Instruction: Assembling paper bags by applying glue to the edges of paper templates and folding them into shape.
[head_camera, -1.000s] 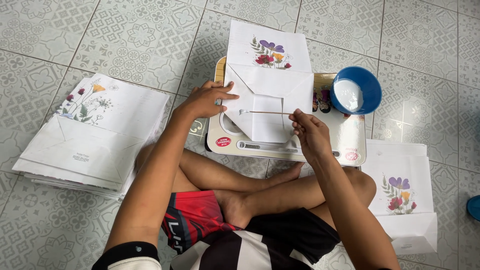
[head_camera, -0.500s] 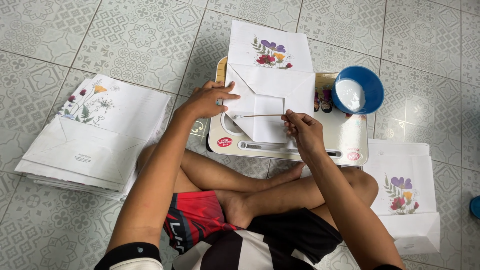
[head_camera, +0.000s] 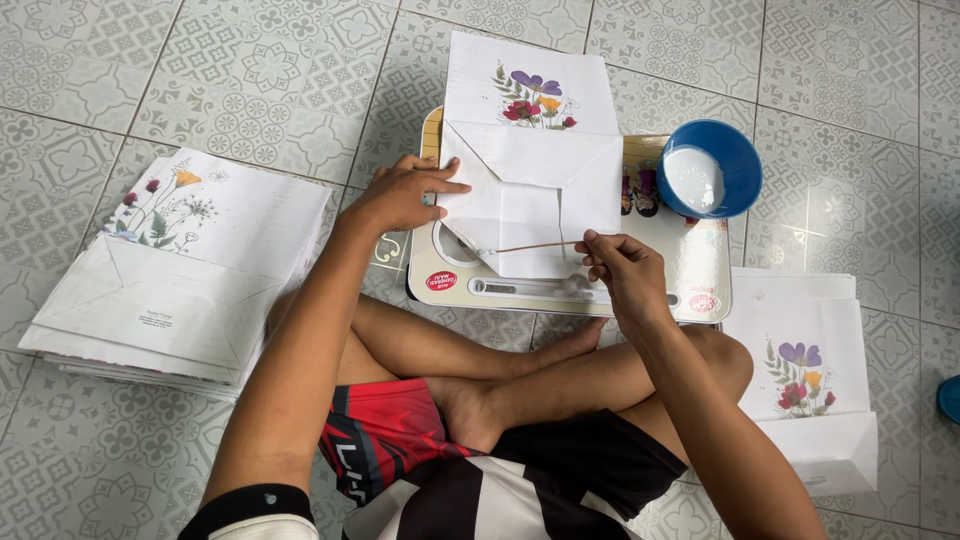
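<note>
Since half a second ago the right hand (head_camera: 622, 268) has drawn slightly toward the person, and the thin wooden stick (head_camera: 530, 246) it carries now lies nearly level across the lower flap of the white folded paper bag with a printed flower spray (head_camera: 530, 150).

Far left of that bag, on the patterned grey floor tiles (head_camera: 250, 70), lies a thick stack of flat white flower-printed paper bags (head_camera: 180, 270). Nearer, the left hand (head_camera: 400, 193) lies flat with fingers spread, pressing down the bag's left edge; its grip closes on nothing. The bag itself lies on the small cream plastic lap table (head_camera: 690, 270), its flowered end hanging past the table's far edge. The right hand, at the bag's lower right corner, has its grip pinched shut on the stick's right end, between thumb and fingertips, while the stick's tip reaches left over the paper. Right of the bag, on the table's far corner, stands a round blue plastic bowl of white liquid (head_camera: 712, 170). Farther right, on the floor, lies a smaller pile of the same flowered bags (head_camera: 810, 380).
</note>
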